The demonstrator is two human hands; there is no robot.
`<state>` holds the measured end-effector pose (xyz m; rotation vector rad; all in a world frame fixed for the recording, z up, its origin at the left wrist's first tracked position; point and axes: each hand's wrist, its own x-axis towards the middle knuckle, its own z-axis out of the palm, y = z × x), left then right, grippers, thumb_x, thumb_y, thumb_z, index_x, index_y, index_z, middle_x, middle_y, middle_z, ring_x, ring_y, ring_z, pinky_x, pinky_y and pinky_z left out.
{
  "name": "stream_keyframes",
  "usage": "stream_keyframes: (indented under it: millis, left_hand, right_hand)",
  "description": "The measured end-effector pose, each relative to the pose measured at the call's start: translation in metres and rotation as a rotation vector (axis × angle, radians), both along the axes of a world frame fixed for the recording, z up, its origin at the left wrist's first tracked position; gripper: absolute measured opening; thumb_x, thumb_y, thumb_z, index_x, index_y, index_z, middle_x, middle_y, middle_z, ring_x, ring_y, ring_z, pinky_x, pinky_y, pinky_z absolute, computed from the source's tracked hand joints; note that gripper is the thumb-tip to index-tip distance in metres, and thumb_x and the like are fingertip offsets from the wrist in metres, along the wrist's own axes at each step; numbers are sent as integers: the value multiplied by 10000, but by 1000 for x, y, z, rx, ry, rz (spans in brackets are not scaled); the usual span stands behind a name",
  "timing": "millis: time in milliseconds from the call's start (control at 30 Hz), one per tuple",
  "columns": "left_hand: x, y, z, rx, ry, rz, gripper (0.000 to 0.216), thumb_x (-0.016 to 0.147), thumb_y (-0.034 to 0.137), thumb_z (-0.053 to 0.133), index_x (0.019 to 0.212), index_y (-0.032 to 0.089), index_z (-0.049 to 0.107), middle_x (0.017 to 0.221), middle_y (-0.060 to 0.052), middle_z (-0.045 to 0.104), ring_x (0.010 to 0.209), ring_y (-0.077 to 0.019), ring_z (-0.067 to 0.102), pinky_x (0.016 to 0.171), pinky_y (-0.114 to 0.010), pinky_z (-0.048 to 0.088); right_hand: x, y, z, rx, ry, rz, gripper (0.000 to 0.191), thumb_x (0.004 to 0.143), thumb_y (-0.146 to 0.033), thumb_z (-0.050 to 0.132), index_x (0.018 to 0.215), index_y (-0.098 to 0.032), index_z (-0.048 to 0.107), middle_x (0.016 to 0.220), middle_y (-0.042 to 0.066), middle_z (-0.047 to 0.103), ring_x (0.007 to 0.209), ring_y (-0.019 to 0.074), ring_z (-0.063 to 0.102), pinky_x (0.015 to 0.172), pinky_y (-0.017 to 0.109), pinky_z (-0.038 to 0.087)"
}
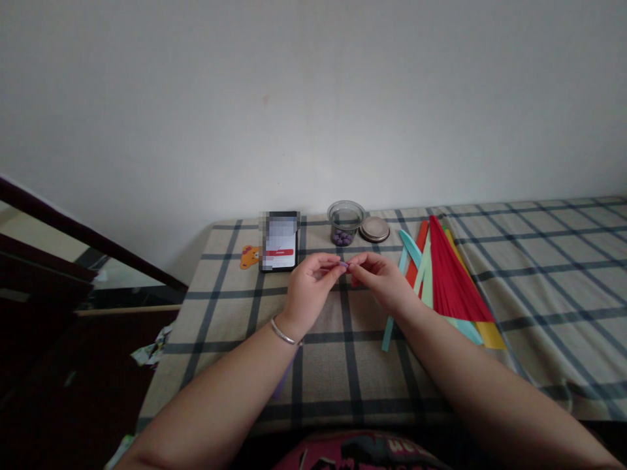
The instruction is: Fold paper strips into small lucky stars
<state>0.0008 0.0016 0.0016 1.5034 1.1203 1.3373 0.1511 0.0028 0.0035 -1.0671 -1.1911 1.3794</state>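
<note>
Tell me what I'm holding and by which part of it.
A small purple piece, pinched at its left side by the left hand and at its right by the right hand. Its full shape is hidden.

One head-worn camera faces forward and down over the checked cloth (pixel 328 375).

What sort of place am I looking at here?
Probably a room in a home, though the view can't settle it: a checked cloth covers the work surface against a plain pale wall, and a dark sloping rail, perhaps from a staircase, runs along the left.
</note>
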Motion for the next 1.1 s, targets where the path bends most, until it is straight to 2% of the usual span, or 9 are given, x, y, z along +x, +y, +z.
stream_keyframes:
  millis: [167,333,533,667,767,900,1000,1100]
  left_hand:
    - [-2,2,1,-8,87,-36,112,754,281,676,786,173,674,781,-27,714,721,-151,667,688,-266,546]
    - [-1,1,2,0,71,-64,114,783,281,648,818,179,683,816,-27,728,751,-150,676,715,-262,550]
    - [-2,-3,1,114,157,-53,98,807,258,622,834,178,671,820,-27,712,744,-140,661,696,-249,538]
    - [-3,-3,3,189,222,-37,95,821,246,602,846,181,666,829,-32,694,770,-143,648,712,-259,530]
    - [-3,-2,4,186,203,-37,101,821,252,601,839,175,664,836,-42,674,781,-145,637,705,-259,530]
    - [-2,-1,1,54,71,-66,136,808,294,620,848,170,662,840,-41,693,769,-146,655,714,-265,542]
    - [-1,0,-1,-8,7,-93,160,806,313,625,871,173,665,859,-40,711,784,-152,669,737,-274,547]
    - [-1,-1,-2,9,-2,-95,154,805,307,628,873,175,667,862,-39,714,783,-151,672,737,-276,554]
  right_hand:
    - [0,0,1,78,-100,-34,257,665,-406,702,697,-177,590,627,-20,567,537,93,489,523,240,389]
    - [1,1,2,115,-177,-52,197,691,-357,662,705,-176,584,667,0,593,567,105,508,539,245,408]
    - [3,-1,-1,185,-285,-65,112,730,-285,615,698,-183,578,679,10,598,638,133,542,559,249,440]
    - [3,-2,1,222,-265,-48,124,726,-284,634,684,-187,571,686,7,597,646,131,540,564,247,439]
    - [2,-1,2,140,-133,-14,193,699,-351,674,673,-186,578,638,-12,581,591,112,525,548,242,427]
    - [1,1,3,-16,44,29,292,635,-443,728,677,-181,606,584,-33,559,517,87,499,518,233,420]
    - [-1,2,3,-101,99,49,334,581,-462,766,684,-176,627,617,-30,578,527,82,508,524,231,445]
    - [-1,1,4,-130,85,55,366,553,-484,777,655,-167,623,614,-26,594,510,76,508,520,233,456]
